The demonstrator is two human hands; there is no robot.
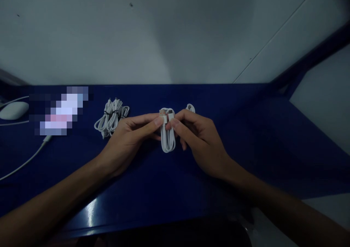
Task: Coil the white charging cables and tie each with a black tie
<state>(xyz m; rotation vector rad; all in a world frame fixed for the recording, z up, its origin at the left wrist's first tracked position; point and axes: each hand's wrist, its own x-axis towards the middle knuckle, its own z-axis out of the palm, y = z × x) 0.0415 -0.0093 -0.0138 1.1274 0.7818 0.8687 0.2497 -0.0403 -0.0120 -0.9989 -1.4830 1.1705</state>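
Note:
Both my hands meet over the middle of a dark blue table [246,141]. My left hand [128,137] and my right hand [197,137] each pinch the upper end of a folded white cable [167,137], whose loops hang down onto the table between them. The cable's two plugs sit at my fingertips. A pile of white cables tied in bundles [111,117] lies just left of my left hand. Another small white cable end [190,107] peeks out behind my right hand.
A white rounded device [13,110] sits at the far left edge with a thin white cord [24,163] running across the table's left side. A blurred patch covers something beside it. A pale wall rises behind the table; the table's front edge is near me.

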